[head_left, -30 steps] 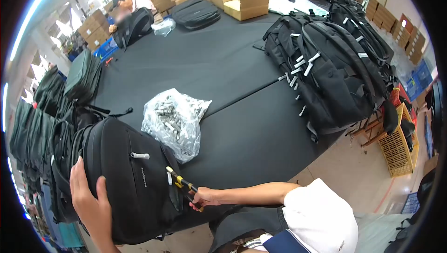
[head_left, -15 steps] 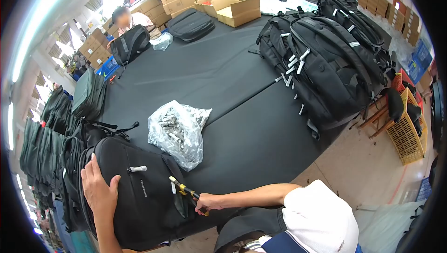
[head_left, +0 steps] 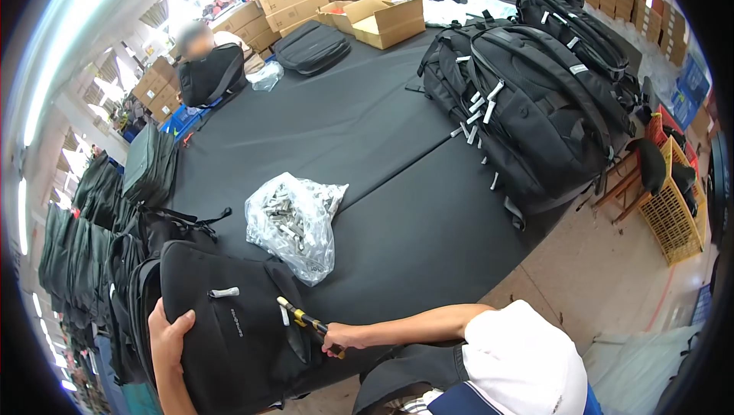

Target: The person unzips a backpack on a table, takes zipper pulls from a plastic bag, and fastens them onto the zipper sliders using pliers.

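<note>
A black backpack with pale zipper pulls lies at the table's near left edge. My left hand is on its left side, thumb on the front panel and the other fingers partly hidden at the edge. My right hand is closed around a black and yellow tool, whose pale tip is by a zipper pull on the bag's right side. Just beyond the backpack sits a clear plastic bag full of small grey-white pieces.
Black backpacks are piled on the right of the black table. Dark green bags stand at the left. A co-worker holds a black bag at the far left. Open cartons are at the back, a yellow crate at the right.
My left hand has slid down the backpack's left side, and its fingers have gone partly behind the edge. The right hand still holds the tool. The co-worker's bag has turned. The view has shifted.
</note>
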A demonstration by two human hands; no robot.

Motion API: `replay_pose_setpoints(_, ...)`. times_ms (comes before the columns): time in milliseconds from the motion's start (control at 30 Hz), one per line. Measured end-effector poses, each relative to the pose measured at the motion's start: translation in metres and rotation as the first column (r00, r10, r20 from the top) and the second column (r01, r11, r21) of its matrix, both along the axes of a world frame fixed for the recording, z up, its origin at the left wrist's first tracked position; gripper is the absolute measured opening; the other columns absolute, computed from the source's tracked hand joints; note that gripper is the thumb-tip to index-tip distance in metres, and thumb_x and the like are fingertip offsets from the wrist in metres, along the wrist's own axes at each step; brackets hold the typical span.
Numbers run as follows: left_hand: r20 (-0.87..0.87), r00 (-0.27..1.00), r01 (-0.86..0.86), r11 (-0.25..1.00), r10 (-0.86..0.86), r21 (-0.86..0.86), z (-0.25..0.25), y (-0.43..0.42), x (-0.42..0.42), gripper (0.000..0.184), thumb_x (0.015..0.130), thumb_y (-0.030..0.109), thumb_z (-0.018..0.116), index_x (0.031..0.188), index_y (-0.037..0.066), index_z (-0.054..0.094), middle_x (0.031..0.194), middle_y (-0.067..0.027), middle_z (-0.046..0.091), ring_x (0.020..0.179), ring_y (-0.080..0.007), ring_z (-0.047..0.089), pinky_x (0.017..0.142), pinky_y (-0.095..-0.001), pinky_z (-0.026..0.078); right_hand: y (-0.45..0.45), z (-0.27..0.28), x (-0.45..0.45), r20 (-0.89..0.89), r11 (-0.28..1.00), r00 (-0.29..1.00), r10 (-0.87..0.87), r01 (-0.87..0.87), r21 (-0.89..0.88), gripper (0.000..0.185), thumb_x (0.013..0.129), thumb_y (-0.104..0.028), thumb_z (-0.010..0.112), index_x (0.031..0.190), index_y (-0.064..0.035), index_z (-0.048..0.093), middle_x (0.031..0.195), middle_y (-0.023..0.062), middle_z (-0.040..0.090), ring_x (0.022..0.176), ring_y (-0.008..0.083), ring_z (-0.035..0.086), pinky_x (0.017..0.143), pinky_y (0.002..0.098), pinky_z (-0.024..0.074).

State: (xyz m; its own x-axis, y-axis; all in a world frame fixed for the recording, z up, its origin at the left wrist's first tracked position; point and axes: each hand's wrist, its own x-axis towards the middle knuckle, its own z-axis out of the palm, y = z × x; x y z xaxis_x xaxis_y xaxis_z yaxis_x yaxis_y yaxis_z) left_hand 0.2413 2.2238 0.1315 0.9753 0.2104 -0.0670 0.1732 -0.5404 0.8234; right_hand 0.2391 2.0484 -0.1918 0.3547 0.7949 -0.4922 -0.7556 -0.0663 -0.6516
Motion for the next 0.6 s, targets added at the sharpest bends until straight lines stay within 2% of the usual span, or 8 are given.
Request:
replay_pose_setpoints(100,0.144,0.988,-0.056,0.998,0.060,-0.032,0.003,-0.019,-0.024,0.041,0.069,0.005,0.060,0.108,-0.006,0.052,0.097,-0.0103,0.060,0.086,-0.0164,0.057,0.081,-0.0266,0.043,-0.004,0.018,0.010,0.154,0.999,0.987,-0.044,0.041,0.026,0.017,0.074,-0.002,0.057,0.088,-0.0029,0.046,0.069,0.0094,0.057,0.061,0.0155,0.057,0.052,0.0293,0.0443)
replay_pose_setpoints(200,0.311,0.931,-0.234,0.967,0.192,0.102,0.002,-0.044,-0.060,0.046,0.071,0.006,0.060,0.113,-0.008,0.049,0.102,-0.0132,0.060,0.092,-0.0180,0.056,0.086,-0.0277,0.041,0.005,0.026,0.033,0.358,0.992,0.929,-0.098,0.121,-0.043,0.045,0.066,0.000,0.060,0.109,-0.0053,0.046,0.078,0.0077,0.058,0.066,0.0147,0.057,0.056,0.0293,0.0465)
replay_pose_setpoints(300,0.498,0.803,-0.428,0.898,0.329,0.098,-0.034,-0.052,-0.085,0.048,0.074,0.009,0.067,0.114,-0.010,0.048,0.101,-0.0155,0.061,0.092,-0.0196,0.057,0.084,-0.0282,0.043,0.003,0.055,0.056,0.530,0.980,0.836,-0.140,0.192,-0.044,0.038,0.064,0.004,0.055,0.100,-0.0031,0.052,0.081,0.0054,0.054,0.074,0.0160,0.053,0.062,0.0293,0.0455)
replay_pose_setpoints(333,0.523,0.779,-0.505,0.840,0.346,0.196,-0.052,-0.048,-0.090,0.047,0.075,0.012,0.067,0.113,-0.009,0.049,0.100,-0.0170,0.061,0.090,-0.0205,0.058,0.082,-0.0288,0.043,0.003,0.054,0.060,0.581,0.966,0.791,-0.194,0.258,-0.029,0.029,0.063,0.002,0.052,0.091,-0.0061,0.049,0.068,0.0026,0.047,0.056,0.0136,0.047,0.048,0.0287,0.0392)
replay_pose_setpoints(367,0.548,0.730,-0.562,0.815,0.409,0.140,-0.069,-0.047,-0.094,0.047,0.076,0.015,0.067,0.113,-0.008,0.050,0.100,-0.0175,0.061,0.091,-0.0214,0.058,0.083,-0.0291,0.043,0.001,0.043,0.070,0.583,0.975,0.802,-0.129,0.209,-0.072,0.035,0.060,0.003,0.050,0.094,-0.0035,0.050,0.073,0.0042,0.048,0.061,0.0144,0.047,0.051,0.0285,0.0393)
replay_pose_setpoints(400,0.563,0.692,-0.582,0.810,0.451,0.067,-0.078,-0.046,-0.095,0.047,0.076,0.016,0.067,0.113,-0.007,0.050,0.102,-0.0170,0.060,0.093,-0.0222,0.057,0.085,-0.0295,0.042,-0.005,0.050,0.075,0.512,0.986,0.855,-0.082,0.145,-0.084,0.047,0.057,0.007,0.049,0.103,0.0001,0.051,0.085,0.0051,0.052,0.081,0.0154,0.051,0.067,0.0280,0.0432)
replay_pose_setpoints(467,0.551,0.675,-0.595,0.804,0.491,0.013,-0.092,-0.037,-0.104,0.045,0.078,0.017,0.066,0.113,-0.006,0.051,0.103,-0.0162,0.059,0.096,-0.0211,0.055,0.087,-0.0287,0.040,-0.014,0.044,0.075,0.308,0.993,0.945,-0.109,0.086,0.085,0.082,0.053,0.006,0.044,0.133,-0.0003,0.031,0.120,0.0093,0.048,0.114,0.0208,0.045,0.089,0.0292,0.0363)
replay_pose_setpoints(600,0.506,0.691,-0.530,0.838,0.516,-0.131,-0.095,-0.030,-0.106,0.045,0.080,0.014,0.063,0.118,-0.005,0.047,0.108,-0.0130,0.057,0.099,-0.0180,0.053,0.089,-0.0274,0.038,-0.042,0.065,0.045,0.162,0.973,0.987,-0.020,-0.018,0.232,0.088,0.049,0.004,0.043,0.136,-0.0007,0.029,0.132,0.0120,0.041,0.124,0.0258,0.038,0.098,0.0345,0.0310)
